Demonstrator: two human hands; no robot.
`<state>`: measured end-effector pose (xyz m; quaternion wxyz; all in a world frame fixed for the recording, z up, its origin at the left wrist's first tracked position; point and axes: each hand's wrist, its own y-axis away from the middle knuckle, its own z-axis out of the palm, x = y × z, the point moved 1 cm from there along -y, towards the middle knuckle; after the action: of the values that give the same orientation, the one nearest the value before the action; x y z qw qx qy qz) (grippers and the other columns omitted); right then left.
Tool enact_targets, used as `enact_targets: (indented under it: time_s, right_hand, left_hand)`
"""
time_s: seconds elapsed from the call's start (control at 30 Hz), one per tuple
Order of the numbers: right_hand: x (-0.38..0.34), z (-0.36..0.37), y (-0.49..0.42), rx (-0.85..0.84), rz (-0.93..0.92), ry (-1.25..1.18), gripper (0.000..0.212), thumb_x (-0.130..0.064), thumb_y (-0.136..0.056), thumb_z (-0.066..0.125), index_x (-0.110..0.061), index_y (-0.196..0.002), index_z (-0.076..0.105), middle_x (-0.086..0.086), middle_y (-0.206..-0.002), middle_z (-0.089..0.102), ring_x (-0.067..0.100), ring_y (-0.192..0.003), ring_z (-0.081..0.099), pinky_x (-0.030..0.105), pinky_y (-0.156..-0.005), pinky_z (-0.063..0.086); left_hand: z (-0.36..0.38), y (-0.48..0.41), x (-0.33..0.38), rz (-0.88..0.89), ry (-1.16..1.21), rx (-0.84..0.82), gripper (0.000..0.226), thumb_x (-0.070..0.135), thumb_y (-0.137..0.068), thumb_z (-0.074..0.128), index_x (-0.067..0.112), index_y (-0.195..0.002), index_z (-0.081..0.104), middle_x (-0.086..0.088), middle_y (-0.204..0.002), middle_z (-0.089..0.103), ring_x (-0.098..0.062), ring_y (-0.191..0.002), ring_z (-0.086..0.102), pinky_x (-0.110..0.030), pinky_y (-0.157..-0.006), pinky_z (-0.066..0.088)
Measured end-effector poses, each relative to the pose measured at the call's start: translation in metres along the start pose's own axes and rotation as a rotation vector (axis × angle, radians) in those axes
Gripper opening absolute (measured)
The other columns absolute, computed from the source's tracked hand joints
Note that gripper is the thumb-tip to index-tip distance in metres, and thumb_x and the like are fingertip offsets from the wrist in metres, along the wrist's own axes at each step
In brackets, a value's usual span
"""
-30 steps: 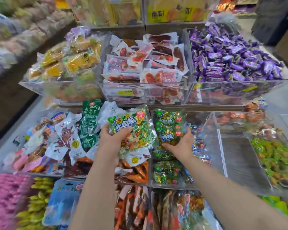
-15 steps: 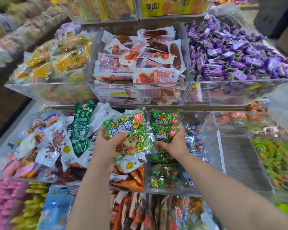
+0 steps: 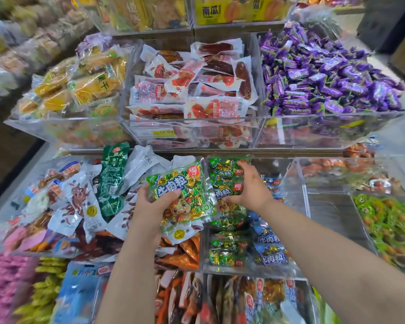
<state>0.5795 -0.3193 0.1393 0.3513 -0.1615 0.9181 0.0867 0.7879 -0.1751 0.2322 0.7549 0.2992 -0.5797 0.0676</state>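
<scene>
Clear bin (image 3: 204,251) holds green packs (image 3: 223,174) — left hand (image 3: 150,205), right hand (image 3: 253,191) gripping.

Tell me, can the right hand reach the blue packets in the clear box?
Probably yes: the blue packets lie uncovered in the clear box, close by the right hand. But it holds green packets, so it would likely need to drop those first.

I read 牛肉粒 on the green bag (image 3: 189,183) at centre frame, partly again on the green packets (image 3: 222,178) just right of it, and on the blue packets (image 3: 270,258) lower right. The yellow box (image 3: 220,10) at top centre says 南瓜; a yellow packet (image 3: 96,85) upper left, 果干.
</scene>
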Motion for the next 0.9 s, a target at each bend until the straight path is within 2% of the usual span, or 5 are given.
enact_targets:
  time_s: [0.33, 0.53, 0.63, 0.77, 0.9]
  right_hand:
    - [0.004, -0.016, 0.03, 0.081, 0.1, 0.014, 0.126, -0.058, -0.064, 0.075, -0.015, -0.149, -0.008, 0.011, -0.152, 0.004, 0.026, -0.14, 0.01, 0.037, -0.115, 0.013]
    - [-0.025, -0.044, 0.084, 0.266, 0.044, -0.5, 0.024, -0.038, -0.087, 0.061, -0.031, -0.11, 0.058, -0.014, -0.114, 0.054, -0.017, -0.097, 0.048, 0.004, -0.084, 0.041]
    - [-0.047, -0.043, 0.108, -0.136, 0.088, -0.704, 0.051, -0.055, -0.068, 0.072, -0.04, -0.113, 0.054, -0.015, -0.094, 0.067, 0.001, -0.089, 0.065, 0.018, -0.076, 0.052]
    - [-0.048, -0.035, 0.117, -0.157, 0.207, -0.699, 0.068, -0.04, -0.063, 0.084, -0.037, -0.121, 0.048, 0.001, -0.118, 0.058, 0.021, -0.105, 0.062, 0.036, -0.09, 0.051]
    - [-0.017, -0.045, 0.118, -0.043, 0.286, -0.856, 0.045, -0.021, -0.073, 0.078, -0.026, -0.111, 0.054, -0.007, -0.086, 0.057, 0.0, -0.067, 0.057, 0.014, -0.056, 0.046]
  left_hand:
    - [0.013, 0.008, -0.007, 0.012, 0.012, -0.041, 0.115, 0.028, -0.047, 0.09, 0.028, -0.146, 0.03, -0.002, -0.144, 0.042, -0.026, -0.113, 0.06, -0.054, -0.1, 0.044]
    - [0.019, 0.017, -0.018, 0.018, -0.072, -0.129, 0.097, 0.033, -0.04, 0.094, 0.035, -0.124, 0.046, 0.003, -0.121, 0.058, -0.015, -0.094, 0.068, -0.038, -0.077, 0.053]
    - [0.03, 0.024, -0.022, 0.019, -0.131, -0.156, 0.082, 0.039, -0.032, 0.094, 0.053, -0.098, 0.048, 0.01, -0.114, 0.054, -0.016, -0.104, 0.062, -0.042, -0.088, 0.051]
    - [0.041, 0.036, -0.024, 0.046, -0.18, -0.201, 0.069, 0.049, -0.032, 0.093, 0.064, -0.083, 0.049, 0.011, -0.119, 0.048, 0.001, -0.104, 0.055, -0.025, -0.085, 0.045]
    - [0.023, 0.025, -0.031, 0.042, -0.113, -0.002, 0.088, 0.053, -0.071, 0.077, 0.038, -0.144, 0.03, -0.002, -0.153, 0.03, -0.026, -0.136, 0.034, -0.051, -0.105, 0.031]
